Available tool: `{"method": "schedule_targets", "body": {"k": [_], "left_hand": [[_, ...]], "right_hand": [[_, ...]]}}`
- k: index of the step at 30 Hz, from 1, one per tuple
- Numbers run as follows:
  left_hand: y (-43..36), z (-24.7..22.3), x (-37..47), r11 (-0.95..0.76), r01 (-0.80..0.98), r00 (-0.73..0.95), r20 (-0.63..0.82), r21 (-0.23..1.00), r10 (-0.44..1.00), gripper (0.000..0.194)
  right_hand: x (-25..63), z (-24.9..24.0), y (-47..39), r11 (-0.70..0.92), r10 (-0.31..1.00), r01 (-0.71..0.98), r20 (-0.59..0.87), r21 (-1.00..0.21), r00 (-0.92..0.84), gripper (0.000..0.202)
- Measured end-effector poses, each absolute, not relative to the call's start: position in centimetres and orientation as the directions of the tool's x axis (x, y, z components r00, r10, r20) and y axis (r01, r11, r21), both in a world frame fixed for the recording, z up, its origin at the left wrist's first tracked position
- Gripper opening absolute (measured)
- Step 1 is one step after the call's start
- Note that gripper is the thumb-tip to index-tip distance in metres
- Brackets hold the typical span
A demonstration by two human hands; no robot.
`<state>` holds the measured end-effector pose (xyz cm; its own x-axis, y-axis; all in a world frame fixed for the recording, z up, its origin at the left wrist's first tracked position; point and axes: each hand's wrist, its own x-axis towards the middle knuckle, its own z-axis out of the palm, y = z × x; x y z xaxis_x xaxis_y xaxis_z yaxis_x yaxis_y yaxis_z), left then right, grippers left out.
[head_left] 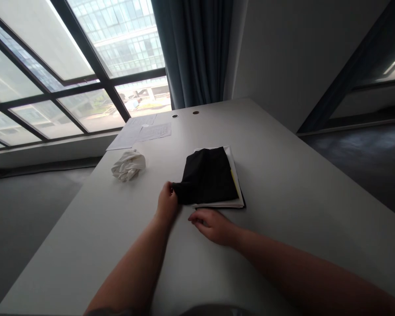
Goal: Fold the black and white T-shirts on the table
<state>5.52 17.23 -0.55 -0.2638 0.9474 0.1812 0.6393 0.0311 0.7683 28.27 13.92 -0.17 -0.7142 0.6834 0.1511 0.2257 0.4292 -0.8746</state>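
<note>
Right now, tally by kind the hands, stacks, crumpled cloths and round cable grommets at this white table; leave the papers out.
Hands: 2 (left hand, right hand)
Stack topped by black cloth: 1
Crumpled white cloth: 1
Round cable grommets: 2
Total: 6

Shows as a plain black cloth [209,177], softly creased and folded into a rough rectangle; lies about midway between the left and right edges of the desk [303,219], well back from the near edge, and trails a bunched near left corner, held in the left fingers [168,188], toward the desk's left edge. Rests on a flat, squared stack [219,205], leaving in sight white layers at the near and right sides, a thin yellow strip [234,182] at the right, and black at the bottom.
</note>
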Motion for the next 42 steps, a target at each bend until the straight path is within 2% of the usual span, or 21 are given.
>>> {"method": "schedule_targets", "body": {"k": [2,4,6,8,10,12,13,16,20,22,25,29,32,33,35,37,38,40,42], "left_hand": [[18.1,-0.6,3.3,0.169,0.689,-0.419,0.197,0.705,0.886,0.001],[18.5,-0.2,1.4,0.186,0.770,-0.458,0.326,0.610,0.827,0.015],[18.1,0.6,0.5,0.131,0.839,-0.424,0.482,0.529,0.767,0.031],[17.4,1.2,0.9,-0.005,0.887,-0.299,0.585,0.461,0.754,0.041],[16.6,1.4,2.2,-0.215,0.889,-0.064,0.575,0.404,0.815,0.045],[16.4,1.0,3.9,-0.348,0.835,0.129,0.463,0.425,0.877,0.047],[16.5,0.6,4.6,-0.354,0.819,0.168,0.400,0.452,0.901,0.048],[17.3,-0.4,5.8,-0.250,0.858,0.143,0.259,0.449,0.955,0.053],[17.8,-0.3,5.7,-0.158,0.932,0.115,0.147,0.325,0.982,0.063],[17.6,0.0,5.6,-0.152,0.940,0.123,0.113,0.306,0.986,0.056],[17.3,0.2,5.6,-0.156,0.943,0.134,0.093,0.294,0.987,0.036],[17.1,0.7,5.3,-0.208,0.906,0.149,0.182,0.370,0.972,0.017],[16.7,1.5,4.8,-0.333,0.755,0.204,0.280,0.564,0.938,0.006],[16.5,1.7,4.8,-0.355,0.659,0.214,0.287,0.663,0.934,0.009],[16.1,1.9,4.8,-0.304,0.396,0.185,0.249,0.866,0.951,0.030],[15.9,1.7,5.0,-0.157,0.154,0.134,0.137,0.975,0.981,0.052],[15.9,1.4,5.2,-0.090,0.110,0.115,0.077,0.990,0.990,0.057],[16.1,1.0,5.5,-0.034,0.237,0.078,0.016,0.971,0.997,0.047],[16.2,0.8,5.9,-0.070,0.511,0.033,0.061,0.857,0.998,0.030]], "right_hand": [[28.4,-0.3,13.8,0.387,0.705,0.226,0.129,-0.894,-0.698,0.046],[28.4,-0.4,13.8,0.338,0.729,0.226,0.102,-0.914,-0.677,0.071],[28.4,-0.6,13.7,0.295,0.750,0.218,0.084,-0.930,-0.656,0.086],[28.3,-0.6,13.7,0.262,0.762,0.214,0.066,-0.941,-0.644,0.091],[28.3,-0.6,13.8,0.249,0.761,0.217,0.052,-0.944,-0.647,0.086],[28.3,-0.4,13.9,0.271,0.749,0.223,0.059,-0.936,-0.660,0.067],[28.2,-0.2,14.0,0.293,0.737,0.224,0.070,-0.930,-0.672,0.053],[28.2,0.2,14.0,0.357,0.704,0.222,0.105,-0.908,-0.702,0.027],[28.1,0.5,14.0,0.384,0.681,0.222,0.113,-0.896,-0.724,0.023],[28.1,0.6,14.0,0.396,0.675,0.221,0.120,-0.891,-0.728,0.022],[28.2,0.5,14.0,0.392,0.676,0.226,0.113,-0.892,-0.728,0.022],[28.2,0.2,13.9,0.372,0.708,0.242,0.105,-0.896,-0.699,0.031],[28.1,-0.2,13.6,0.323,0.758,0.285,0.066,-0.902,-0.649,0.047],[28.1,-0.4,13.4,0.288,0.773,0.292,0.042,-0.912,-0.633,0.050],[27.9,-0.7,13.1,0.201,0.797,0.256,0.006,-0.946,-0.604,0.052],[27.7,-0.9,12.8,0.103,0.823,0.149,0.000,-0.983,-0.568,0.050],[27.7,-0.9,12.7,0.056,0.838,0.088,-0.001,-0.995,-0.546,0.046],[27.6,-0.8,12.7,-0.014,0.869,-0.001,-0.012,-1.000,-0.494,0.035],[27.7,-0.5,12.8,-0.028,0.901,-0.039,-0.009,-0.999,-0.435,0.028]]}}
